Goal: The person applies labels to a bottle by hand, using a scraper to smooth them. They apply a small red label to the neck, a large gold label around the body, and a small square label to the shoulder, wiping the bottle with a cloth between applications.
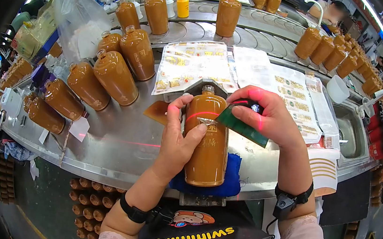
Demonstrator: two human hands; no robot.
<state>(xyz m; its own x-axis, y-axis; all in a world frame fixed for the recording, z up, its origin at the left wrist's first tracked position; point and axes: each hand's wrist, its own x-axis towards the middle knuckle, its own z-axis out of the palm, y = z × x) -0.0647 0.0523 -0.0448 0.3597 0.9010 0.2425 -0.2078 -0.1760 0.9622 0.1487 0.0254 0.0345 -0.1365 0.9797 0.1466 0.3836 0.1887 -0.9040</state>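
A glossy brown bottle (206,163) lies on a blue cloth (234,174), its neck pointing away from me. My left hand (177,137) is wrapped round the bottle's left side, the thumb pressing near a small shiny label (207,121) on its front. In my right hand (260,113) a dark green flat piece (242,129) is pinched, its tip at the bottle's right side near the label. A red laser line crosses the bottle and both hands. A brown flat piece (157,112) lies left of my left hand.
Several brown bottles (116,78) stand at the left, beside a plastic bag (78,17). Printed sheets (198,63) lie behind the bottle. More bottles (228,16) stand on the conveyor (187,33). A sink (353,133) is at the right. A person (327,12) sits at the back right.
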